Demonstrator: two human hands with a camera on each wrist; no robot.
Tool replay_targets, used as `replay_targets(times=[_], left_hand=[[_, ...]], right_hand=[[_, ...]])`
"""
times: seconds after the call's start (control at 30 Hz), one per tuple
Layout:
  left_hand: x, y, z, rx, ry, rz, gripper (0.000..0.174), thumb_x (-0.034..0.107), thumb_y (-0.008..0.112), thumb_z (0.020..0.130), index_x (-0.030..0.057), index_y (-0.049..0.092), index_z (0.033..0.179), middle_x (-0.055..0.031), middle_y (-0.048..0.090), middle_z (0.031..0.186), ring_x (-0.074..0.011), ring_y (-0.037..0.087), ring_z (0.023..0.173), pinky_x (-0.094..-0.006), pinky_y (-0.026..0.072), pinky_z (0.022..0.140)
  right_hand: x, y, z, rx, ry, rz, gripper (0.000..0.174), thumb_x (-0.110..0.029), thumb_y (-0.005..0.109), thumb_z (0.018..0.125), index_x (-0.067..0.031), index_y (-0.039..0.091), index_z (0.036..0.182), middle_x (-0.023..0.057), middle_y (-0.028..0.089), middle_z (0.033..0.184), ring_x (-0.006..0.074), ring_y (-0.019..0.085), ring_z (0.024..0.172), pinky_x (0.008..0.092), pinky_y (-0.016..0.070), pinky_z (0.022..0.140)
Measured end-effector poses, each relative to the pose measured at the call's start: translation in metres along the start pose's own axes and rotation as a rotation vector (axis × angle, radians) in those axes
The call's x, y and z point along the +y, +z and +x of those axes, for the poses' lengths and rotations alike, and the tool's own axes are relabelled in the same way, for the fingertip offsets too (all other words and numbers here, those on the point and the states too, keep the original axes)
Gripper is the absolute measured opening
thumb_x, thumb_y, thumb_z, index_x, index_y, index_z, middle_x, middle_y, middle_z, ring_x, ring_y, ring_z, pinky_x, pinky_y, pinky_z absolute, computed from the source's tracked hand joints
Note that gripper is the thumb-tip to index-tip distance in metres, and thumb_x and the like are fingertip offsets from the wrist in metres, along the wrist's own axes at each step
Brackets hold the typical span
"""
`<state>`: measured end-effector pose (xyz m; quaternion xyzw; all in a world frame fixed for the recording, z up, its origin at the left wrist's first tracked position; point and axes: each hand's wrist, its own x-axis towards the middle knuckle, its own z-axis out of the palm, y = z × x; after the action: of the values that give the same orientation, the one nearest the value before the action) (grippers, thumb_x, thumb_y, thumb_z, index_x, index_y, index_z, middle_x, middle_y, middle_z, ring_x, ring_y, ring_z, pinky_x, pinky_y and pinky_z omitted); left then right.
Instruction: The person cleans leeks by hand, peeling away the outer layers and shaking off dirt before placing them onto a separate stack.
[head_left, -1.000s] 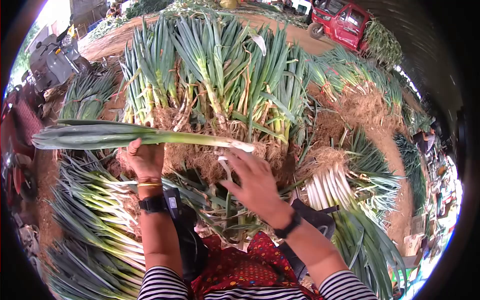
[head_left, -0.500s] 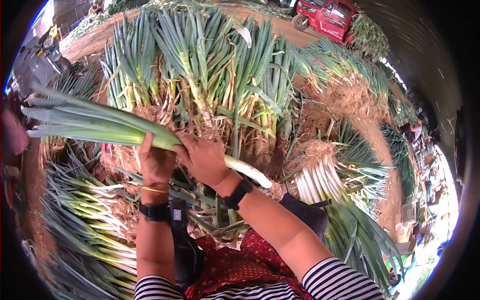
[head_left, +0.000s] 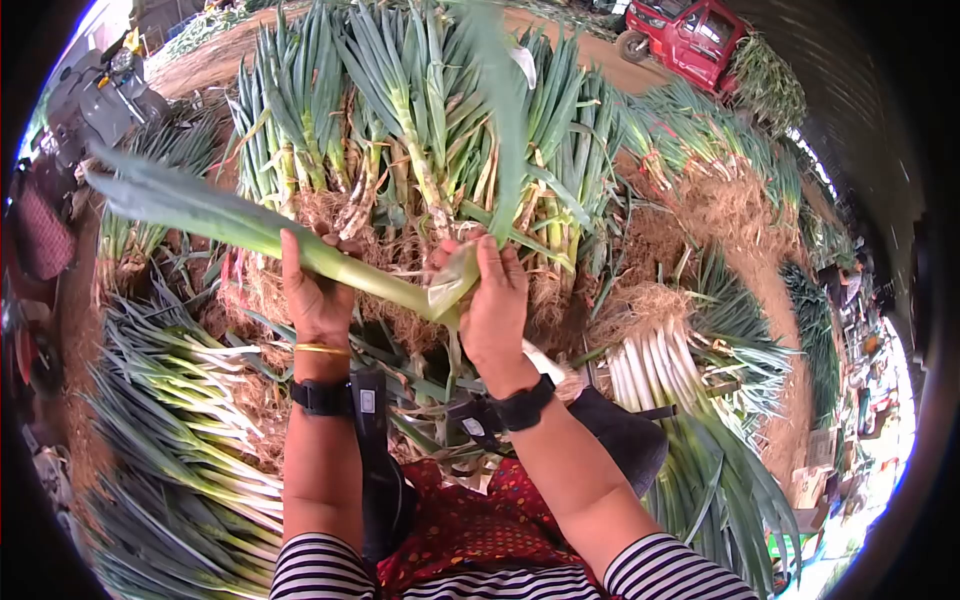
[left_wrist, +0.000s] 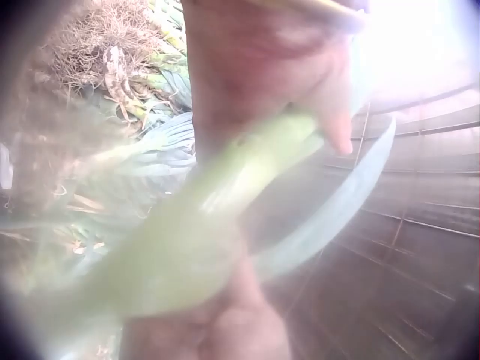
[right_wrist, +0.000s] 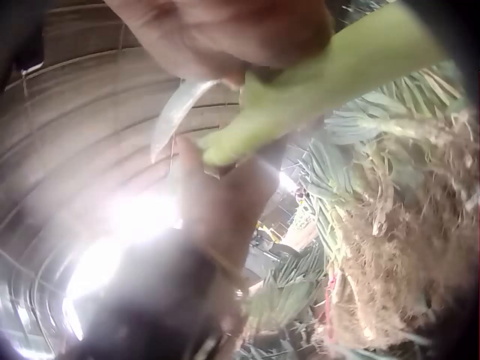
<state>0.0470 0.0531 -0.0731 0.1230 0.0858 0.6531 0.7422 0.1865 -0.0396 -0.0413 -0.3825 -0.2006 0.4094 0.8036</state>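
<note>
A large green onion (head_left: pixel 385 286) slants across the front of the body in the head view, leaves to the left. My left hand (head_left: pixel 318 300) grips its stalk, thumb upright along the near side. With my right hand (head_left: pixel 497 315) I pinch an outer leaf (head_left: pixel 510 130), which stands upward, its pale sheath bent away from the stalk. The white root end (head_left: pixel 543 362) shows beyond my right wrist. In the left wrist view the stalk (left_wrist: pixel 172 247) is blurred and runs between both hands; the right wrist view shows the stalk (right_wrist: pixel 337 75) close under my right palm.
Upright bundles of green onions (head_left: pixel 420 120) with roots stand ahead. More onions lie at the left (head_left: pixel 200 410), and a white-stemmed pile (head_left: pixel 660 370) lies at the right. A red three-wheeler (head_left: pixel 690 40) is parked at the back right; a grey scooter (head_left: pixel 105 105) stands at the left.
My right hand has gone from near the root end to the stalk beside my left hand, then pulled right with an outer leaf. That leaf has swung upright, off the stalk.
</note>
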Motion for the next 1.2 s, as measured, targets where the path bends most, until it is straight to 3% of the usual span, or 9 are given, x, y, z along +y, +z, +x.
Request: replay_targets(times=[0.2, 0.33, 0.73, 0.9, 0.93, 0.97, 1.03, 1.1, 1.2], left_hand=[[0.005, -0.003, 0.005, 0.292, 0.089, 0.142, 0.036, 0.021, 0.073, 0.074, 0.0039, 0.050, 0.096, -0.0010, 0.048, 0.074, -0.0116, 0.049, 0.059, -0.0243, 0.0459, 0.051], [0.032, -0.016, 0.020, 0.231, 0.098, 0.143, 0.027, 0.008, 0.066, 0.076, 0.0041, 0.050, 0.097, -0.0027, 0.050, 0.077, -0.0108, 0.045, 0.058, -0.0222, 0.0428, 0.050], [0.115, -0.057, 0.032, 0.068, 0.123, -0.080, 0.029, 0.007, 0.064, 0.074, -0.0043, 0.048, 0.096, -0.0052, 0.045, 0.076, -0.0130, 0.041, 0.060, -0.0231, 0.0397, 0.052], [0.124, -0.060, 0.030, -0.048, 0.106, -0.131, 0.033, 0.005, 0.063, 0.073, -0.0077, 0.046, 0.098, -0.0066, 0.044, 0.077, -0.0137, 0.039, 0.063, -0.0242, 0.0392, 0.053], [0.125, -0.061, 0.029, -0.085, 0.109, -0.128, 0.037, 0.006, 0.063, 0.073, -0.0090, 0.045, 0.101, -0.0074, 0.044, 0.080, -0.0136, 0.039, 0.065, -0.0244, 0.0395, 0.054], [0.124, -0.057, 0.028, -0.085, 0.109, -0.127, 0.037, 0.006, 0.063, 0.073, -0.0090, 0.045, 0.101, -0.0074, 0.044, 0.080, -0.0136, 0.039, 0.065, -0.0244, 0.0395, 0.054], [0.116, -0.047, 0.022, -0.220, 0.090, -0.149, 0.042, 0.007, 0.061, 0.074, -0.0097, 0.041, 0.107, -0.0085, 0.044, 0.084, -0.0140, 0.040, 0.069, -0.0250, 0.0401, 0.058], [0.109, -0.044, 0.021, -0.293, 0.044, -0.198, 0.045, 0.007, 0.061, 0.074, -0.0096, 0.039, 0.110, -0.0092, 0.044, 0.088, -0.0146, 0.040, 0.072, -0.0252, 0.0412, 0.061], [0.094, -0.030, 0.014, -0.401, 0.003, -0.286, 0.048, 0.006, 0.060, 0.073, -0.0061, 0.038, 0.115, -0.0118, 0.042, 0.100, -0.0159, 0.041, 0.079, -0.0278, 0.0434, 0.068]], right_hand=[[-0.009, -0.019, -0.016, -0.096, 0.148, 0.187, 0.020, -0.023, 0.043, 0.096, -0.0055, 0.050, 0.092, -0.0032, 0.032, 0.057, 0.0081, 0.027, 0.048, 0.0237, 0.0256, 0.046], [-0.031, -0.063, -0.024, 0.052, 0.098, -0.025, 0.018, -0.021, 0.043, 0.095, -0.0047, 0.050, 0.091, -0.0049, 0.034, 0.057, 0.0058, 0.029, 0.047, 0.0228, 0.0257, 0.043], [-0.090, -0.278, -0.009, 0.327, -0.092, -0.615, 0.023, -0.028, 0.049, 0.094, -0.0062, 0.057, 0.095, -0.0086, 0.044, 0.061, 0.0022, 0.035, 0.048, 0.0197, 0.0277, 0.042], [-0.085, -0.340, 0.003, 0.303, -0.244, -0.806, 0.024, -0.022, 0.047, 0.094, -0.0001, 0.056, 0.099, 0.0014, 0.056, 0.076, 0.0064, 0.044, 0.064, 0.0223, 0.0369, 0.056], [-0.101, -0.314, -0.003, 0.305, 0.037, -1.371, 0.032, -0.027, 0.050, 0.092, 0.0000, 0.055, 0.108, 0.0115, 0.060, 0.096, 0.0146, 0.054, 0.082, 0.0248, 0.0424, 0.071], [-0.100, -0.292, -0.007, 0.305, 0.038, -1.371, 0.032, -0.027, 0.050, 0.092, 0.0000, 0.055, 0.108, 0.0115, 0.060, 0.096, 0.0146, 0.054, 0.082, 0.0248, 0.0424, 0.071], [-0.084, -0.249, -0.015, -0.226, 0.004, -1.687, 0.045, -0.035, 0.053, 0.089, -0.0029, 0.050, 0.121, 0.0185, 0.055, 0.116, 0.0270, 0.054, 0.105, 0.0342, 0.0410, 0.090], [-0.069, -0.206, -0.018, -0.442, -0.134, -1.826, 0.059, -0.042, 0.053, 0.086, -0.0048, 0.042, 0.130, 0.0197, 0.048, 0.127, 0.0327, 0.044, 0.119, 0.0393, 0.0328, 0.101], [-0.047, -0.132, -0.026, -0.673, -0.340, -1.604, 0.066, -0.049, 0.053, 0.084, -0.0059, 0.040, 0.132, 0.0187, 0.049, 0.126, 0.0328, 0.047, 0.116, 0.0408, 0.0347, 0.099]])
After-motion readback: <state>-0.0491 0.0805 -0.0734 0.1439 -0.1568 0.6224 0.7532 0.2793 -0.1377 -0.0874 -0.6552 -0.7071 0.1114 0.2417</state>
